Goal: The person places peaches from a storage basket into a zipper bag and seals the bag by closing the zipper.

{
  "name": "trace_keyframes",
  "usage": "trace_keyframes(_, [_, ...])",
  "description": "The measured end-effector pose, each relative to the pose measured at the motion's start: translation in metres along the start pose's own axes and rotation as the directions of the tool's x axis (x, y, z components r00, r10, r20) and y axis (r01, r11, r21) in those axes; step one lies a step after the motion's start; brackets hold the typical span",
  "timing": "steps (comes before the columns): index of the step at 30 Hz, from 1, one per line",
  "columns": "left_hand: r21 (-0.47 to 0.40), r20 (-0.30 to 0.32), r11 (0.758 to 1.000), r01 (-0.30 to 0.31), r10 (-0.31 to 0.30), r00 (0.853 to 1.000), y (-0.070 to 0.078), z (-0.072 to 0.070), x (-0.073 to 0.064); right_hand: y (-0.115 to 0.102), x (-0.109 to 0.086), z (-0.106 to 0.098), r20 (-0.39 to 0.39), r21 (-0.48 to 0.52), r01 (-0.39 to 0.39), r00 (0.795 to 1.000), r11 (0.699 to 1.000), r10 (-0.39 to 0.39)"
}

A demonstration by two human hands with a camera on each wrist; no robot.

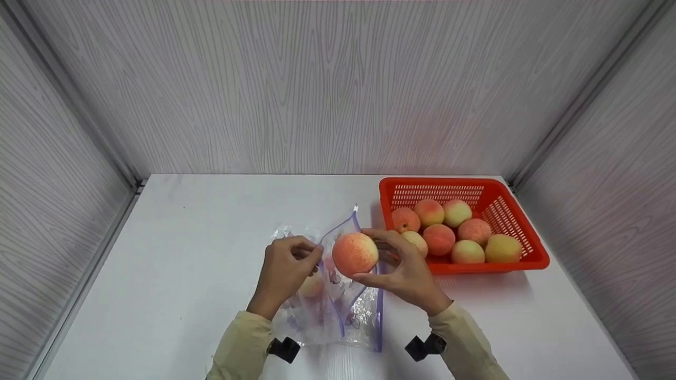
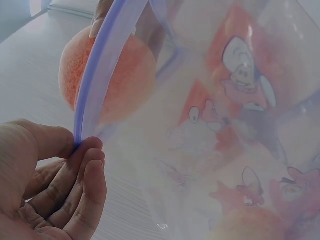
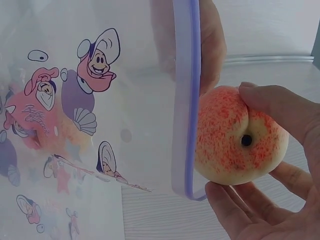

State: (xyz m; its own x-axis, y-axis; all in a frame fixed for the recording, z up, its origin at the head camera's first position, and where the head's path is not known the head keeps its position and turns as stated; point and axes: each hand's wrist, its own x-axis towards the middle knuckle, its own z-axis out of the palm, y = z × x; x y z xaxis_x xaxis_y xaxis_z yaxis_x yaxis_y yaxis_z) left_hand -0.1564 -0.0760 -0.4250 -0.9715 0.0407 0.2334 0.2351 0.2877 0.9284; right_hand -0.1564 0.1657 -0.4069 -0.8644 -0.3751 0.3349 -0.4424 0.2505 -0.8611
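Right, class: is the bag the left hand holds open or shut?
Open: the left hand pinches one edge of the bag, and its two purple edges stand apart.

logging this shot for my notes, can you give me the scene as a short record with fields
left hand: pinches the rim of a clear printed bag; the hand is on the bag's left side
right hand: holds a peach at the bag's open mouth; the hand is nearest the basket
bag contents: another peach shows through the film
under the bag: a second clear bag, lying flat
basket: red, eight fruits in view
surface: white table
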Motion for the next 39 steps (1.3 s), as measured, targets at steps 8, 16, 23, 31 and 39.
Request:
trace_keyframes(8, [-0.001, 0.0, 1.0, -0.014, 0.014, 1.0, 0.002, -0.001, 0.003, 0.001, 0.001, 0.0, 0.02, 0.004, 0.029, 0.999, 1.0, -0.029])
trace_keyframes(16, [-0.004, 0.022, 1.0, -0.02, 0.02, 1.0, 0.005, -0.002, 0.004, -0.007, 0.005, -0.006, -0.062, 0.056, 0.056, 0.997, 0.997, -0.052])
trace_keyframes(23, [-0.014, 0.001, 1.0, -0.014, 0.014, 1.0, 0.002, -0.001, 0.004, -0.011, 0.011, -0.022, -0.214, 0.056, 0.044, 0.976, 0.997, -0.031])
trace_keyframes(31, [-0.03, -0.001, 0.999, 0.012, -0.012, 1.0, -0.001, -0.004, 0.001, 0.006, 0.022, -0.063, -0.394, -0.091, -0.017, 0.919, 0.996, -0.02])
trace_keyframes(39, [-0.043, 0.005, 0.999, 0.022, -0.022, 1.0, -0.003, -0.003, 0.0, 0.042, 0.029, -0.091, -0.374, -0.308, -0.266, 0.917, 0.913, 0.141])
